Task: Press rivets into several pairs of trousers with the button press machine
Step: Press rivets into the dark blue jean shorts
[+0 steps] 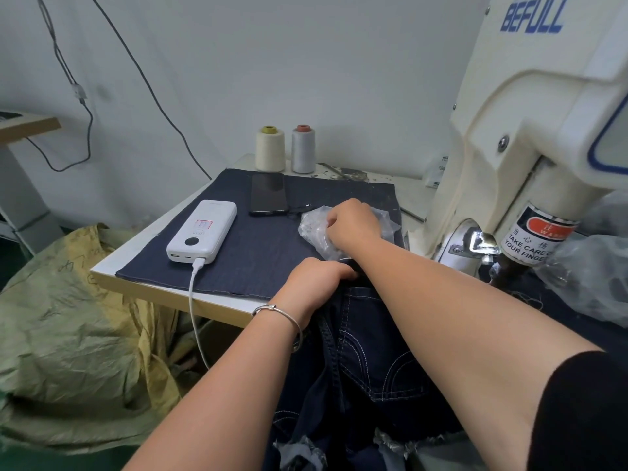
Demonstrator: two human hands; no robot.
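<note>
Your right hand (351, 222) has its fingers curled down into the clear plastic bag (314, 232) on the desk (142, 248), and whether they already pinch a rivet I cannot tell; the fingertips are buried in the crinkled film. Your left hand (314, 283), bracelet at the wrist, grips the top edge of the dark denim trousers (367, 355), fingers folded over the waistband and holding it up at the desk's near edge. The trousers hang from there into your lap, back pocket with its pale stitching facing up, frayed hems low in view.

Out from the hands: a dark cloth covers the desk, with a white power bank (202, 231) and its cable, a black phone (268, 194), and two thread cones at the back. The button press machine (530, 137) stands to your right, its head above the lit anvil, nothing under it yet.

No rivet shows on this pair. I judge you are at the fetching step: the pressing on this pair is all ahead, and how many pairs are finished I cannot tell.
</note>
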